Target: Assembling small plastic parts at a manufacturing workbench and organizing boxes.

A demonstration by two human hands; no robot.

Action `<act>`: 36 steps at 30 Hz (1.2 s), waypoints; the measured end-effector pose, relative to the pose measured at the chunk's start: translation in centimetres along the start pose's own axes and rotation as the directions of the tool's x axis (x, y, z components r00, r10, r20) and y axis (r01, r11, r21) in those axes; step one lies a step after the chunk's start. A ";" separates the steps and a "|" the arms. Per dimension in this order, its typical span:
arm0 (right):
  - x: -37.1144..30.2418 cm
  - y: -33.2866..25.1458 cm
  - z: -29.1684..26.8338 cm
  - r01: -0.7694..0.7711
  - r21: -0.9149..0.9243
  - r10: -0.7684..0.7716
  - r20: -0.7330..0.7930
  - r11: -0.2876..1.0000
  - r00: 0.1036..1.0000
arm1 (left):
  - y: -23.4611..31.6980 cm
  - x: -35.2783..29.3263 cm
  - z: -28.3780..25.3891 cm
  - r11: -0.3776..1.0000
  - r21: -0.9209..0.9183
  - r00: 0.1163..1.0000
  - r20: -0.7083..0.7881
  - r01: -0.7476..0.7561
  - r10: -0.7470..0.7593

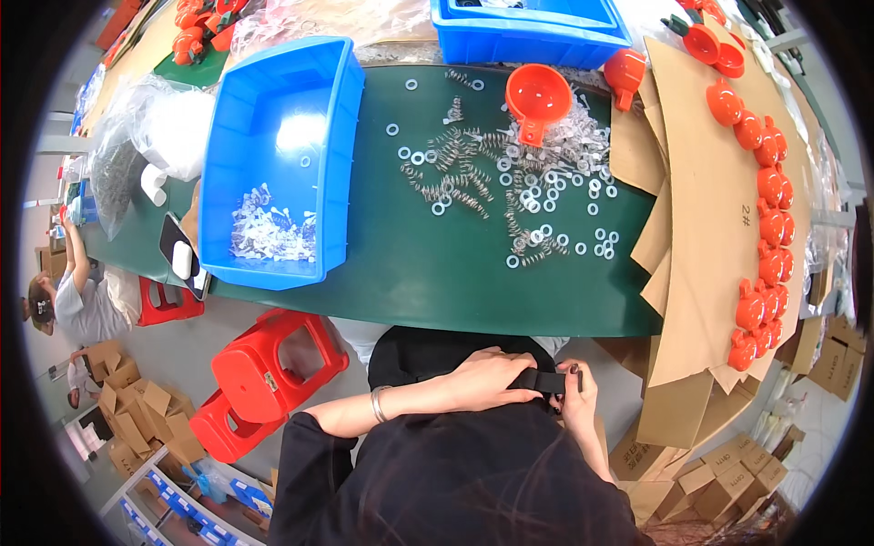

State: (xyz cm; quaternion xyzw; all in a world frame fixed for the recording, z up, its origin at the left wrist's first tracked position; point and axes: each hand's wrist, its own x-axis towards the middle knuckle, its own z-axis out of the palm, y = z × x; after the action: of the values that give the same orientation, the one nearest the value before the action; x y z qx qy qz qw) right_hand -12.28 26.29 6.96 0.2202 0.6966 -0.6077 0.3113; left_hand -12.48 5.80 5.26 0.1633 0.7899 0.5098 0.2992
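Strip of black material point(548, 382) over the lap, just off the near edge of the green surface point(410, 282), toward its right corner. At one end of the strip, left hand point(496, 376) with fingers closed over it, a silver bracelet point(377, 405) at the wrist. At the other end, right hand point(578, 393) in a pinch between thumb and fingers. Too dark against the black clothing to tell the strip's full shape.

Toward the left edge of the surface, a deep blue bin point(337, 200) with small white pieces point(273, 232) heaped at its near end. Beside the bin, close to the near left corner, a dark flat device point(170, 238) with a small white case point(182, 260) on top.

From the middle toward the far right corner, loose metal springs point(464, 155) and scattered pale washers point(552, 193), next to a pile of whitish parts point(583, 136). By that pile, a red cup point(537, 89) with its open side up. Along the right edge, brown cardboard point(701, 227) under a line of glossy red round parts point(770, 227). Off the near left corner, on the floor, red stools point(259, 378).
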 end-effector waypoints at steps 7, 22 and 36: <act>-1.6 3.7 -0.5 0.575 -0.521 -0.693 -0.045 0.631 0.719 | 0.6 0.1 0.3 0.996 -0.015 0.995 -0.051 0.086 -0.087; 1.6 6.8 -0.6 0.341 -0.321 -0.423 -0.239 0.884 0.874 | -0.1 -0.7 0.1 0.984 -0.175 0.996 -0.078 0.021 -0.036; 2.3 -3.5 2.1 0.364 -0.549 0.028 0.578 0.753 0.816 | -1.4 -13.4 -4.3 0.873 0.151 0.879 -0.201 0.463 -0.432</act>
State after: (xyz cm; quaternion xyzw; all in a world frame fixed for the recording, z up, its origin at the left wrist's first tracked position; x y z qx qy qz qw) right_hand -15.96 23.45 7.64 -0.1505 0.7572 -0.3981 0.4956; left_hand -4.87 -5.39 9.34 -0.0377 0.8736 0.3583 0.3272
